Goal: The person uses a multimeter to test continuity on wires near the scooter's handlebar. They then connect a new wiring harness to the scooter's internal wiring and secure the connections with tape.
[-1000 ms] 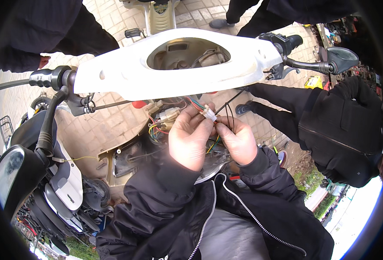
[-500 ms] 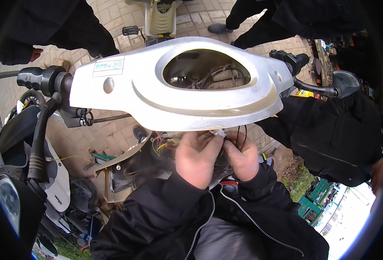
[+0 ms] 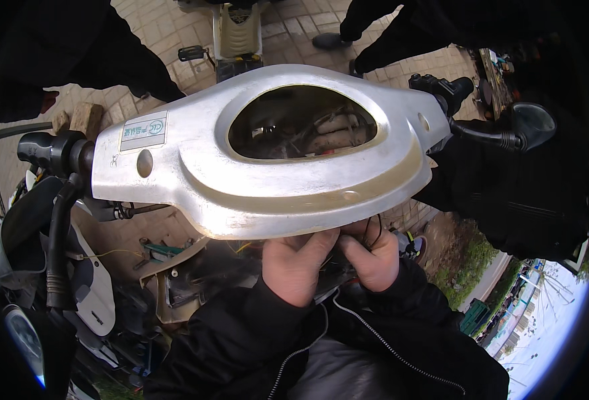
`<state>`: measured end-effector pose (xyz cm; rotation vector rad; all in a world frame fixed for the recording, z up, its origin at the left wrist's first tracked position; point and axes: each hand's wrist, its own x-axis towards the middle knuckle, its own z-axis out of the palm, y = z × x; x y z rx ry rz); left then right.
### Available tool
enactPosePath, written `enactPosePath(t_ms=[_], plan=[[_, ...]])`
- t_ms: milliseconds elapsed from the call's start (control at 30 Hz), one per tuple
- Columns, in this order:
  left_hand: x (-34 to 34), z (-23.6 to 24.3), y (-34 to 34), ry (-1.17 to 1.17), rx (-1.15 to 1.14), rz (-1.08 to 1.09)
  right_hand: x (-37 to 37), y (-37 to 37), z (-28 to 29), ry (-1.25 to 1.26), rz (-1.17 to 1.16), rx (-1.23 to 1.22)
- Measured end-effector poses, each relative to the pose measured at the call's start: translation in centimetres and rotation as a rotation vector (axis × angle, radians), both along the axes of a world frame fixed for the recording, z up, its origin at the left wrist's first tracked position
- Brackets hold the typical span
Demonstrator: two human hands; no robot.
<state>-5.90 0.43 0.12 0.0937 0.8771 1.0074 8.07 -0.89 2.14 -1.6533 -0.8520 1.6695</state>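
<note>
Both hands work under the white cowl (image 3: 261,180): our left hand (image 3: 296,267) and right hand (image 3: 373,257) pinch thin black wires (image 3: 372,230) just below its edge. We'd keep our grip near the ends, since the cowl hides our fingertips.

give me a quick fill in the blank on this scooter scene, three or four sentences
1. Both hands, the left hand and the right hand, reach under the white ____ cover of the scooter.
2. The big oval opening in the cover shows ____ inside.
3. The person's sleeves are ____ in colour.
4. The ground beyond the scooter is paved with ____.

Missing words: handlebar; cables; black; bricks
</note>
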Motion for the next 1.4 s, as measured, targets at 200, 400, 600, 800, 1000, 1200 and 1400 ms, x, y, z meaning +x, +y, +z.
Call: enactPosePath(t_ms=[200, 400, 600, 800, 1000, 1200, 1400], plan=[[-0.6, 0.0, 0.1, -0.058, -0.045, -0.034, 0.5, -0.2, 1.1, 0.140, -0.050, -0.135], [-1.2, 0.2, 0.6, -0.208, 0.049, -0.084, 1.5, 0.4, 2.1, 0.310, -0.088, -0.310], [-1.1, 0.4, 0.3, -0.218, -0.008, -0.036, 1.1, 0.5, 2.1, 0.347, -0.108, -0.284], [-1.1, 0.2, 0.3, -0.166, -0.037, -0.031, 0.6, 0.5, 1.9, 0.269, -0.091, -0.239], [-0.6, 0.1, 0.2, -0.120, -0.065, 0.001, 0.5, 0.3, 1.8, 0.154, -0.063, -0.211], [-0.4, 0.2, 0.3, -0.050, -0.090, -0.035, 0.6, 0.2, 1.6, 0.126, -0.057, -0.171], [-0.1, 0.7, 0.5, -0.057, -0.084, -0.016, 0.6, 0.4, 1.7, 0.111, -0.067, -0.161]])
